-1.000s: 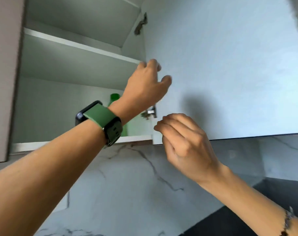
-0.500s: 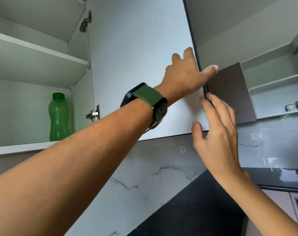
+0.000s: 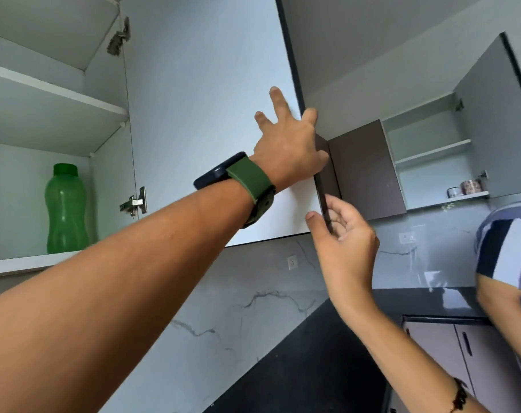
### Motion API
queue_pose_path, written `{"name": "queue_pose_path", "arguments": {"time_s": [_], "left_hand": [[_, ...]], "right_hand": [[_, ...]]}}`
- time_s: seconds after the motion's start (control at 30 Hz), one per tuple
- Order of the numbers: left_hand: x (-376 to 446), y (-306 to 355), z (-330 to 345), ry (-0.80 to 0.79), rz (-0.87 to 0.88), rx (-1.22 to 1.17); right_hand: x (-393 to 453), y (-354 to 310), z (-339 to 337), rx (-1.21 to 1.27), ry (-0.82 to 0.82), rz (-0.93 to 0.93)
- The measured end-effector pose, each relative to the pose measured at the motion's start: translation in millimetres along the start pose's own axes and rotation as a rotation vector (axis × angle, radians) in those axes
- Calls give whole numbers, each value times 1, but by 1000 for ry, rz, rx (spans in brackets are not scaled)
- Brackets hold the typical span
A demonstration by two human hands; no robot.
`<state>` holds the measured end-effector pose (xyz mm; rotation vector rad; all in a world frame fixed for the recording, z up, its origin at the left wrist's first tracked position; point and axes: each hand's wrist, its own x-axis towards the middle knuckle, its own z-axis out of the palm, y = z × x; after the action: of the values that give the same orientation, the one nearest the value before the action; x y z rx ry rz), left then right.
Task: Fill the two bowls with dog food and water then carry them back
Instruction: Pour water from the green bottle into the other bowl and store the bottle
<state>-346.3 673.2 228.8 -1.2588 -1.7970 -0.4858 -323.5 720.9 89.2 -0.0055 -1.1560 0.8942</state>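
Observation:
No bowls or dog food show in this view. My left hand [image 3: 286,144], with a green-strapped watch on the wrist, lies flat against the pale inner face of an open upper cabinet door [image 3: 205,114], fingers spread near its free edge. My right hand [image 3: 339,231] pinches the dark free edge of that door low down, thumb on the inner side and fingers behind. A green plastic bottle [image 3: 65,210] stands on the lower shelf of the open cabinet at the left.
A second open wall cabinet [image 3: 432,162] at the far right holds cups [image 3: 464,189]. A dark countertop [image 3: 313,362] runs below a marble-look backsplash. Another person's striped sleeve [image 3: 509,248] and arm are at the right edge.
The view has swung right, from the cabinet interior to the door's free edge. My left hand slid along the door face to that edge and my right hand rose and pinched it.

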Motion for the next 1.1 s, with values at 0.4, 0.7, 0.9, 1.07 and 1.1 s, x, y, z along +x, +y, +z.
{"name": "queue_pose_path", "arguments": {"time_s": [0.4, 0.7, 0.9, 1.07, 1.1], "left_hand": [[-81, -62, -92, 326, 4, 191], [-168, -164, -165, 448, -8, 201], [-211, -232, -186, 397, -139, 302], [-228, -265, -196, 330, -76, 499], [-230, -270, -198, 312, -44, 549]], "right_hand": [[-83, -43, 64, 311, -159, -400], [-151, -67, 177, 418, -373, -690], [-195, -74, 247, 356, -397, -766], [-219, -69, 290, 269, -337, -822], [-223, -68, 297, 249, -322, -835]]}}
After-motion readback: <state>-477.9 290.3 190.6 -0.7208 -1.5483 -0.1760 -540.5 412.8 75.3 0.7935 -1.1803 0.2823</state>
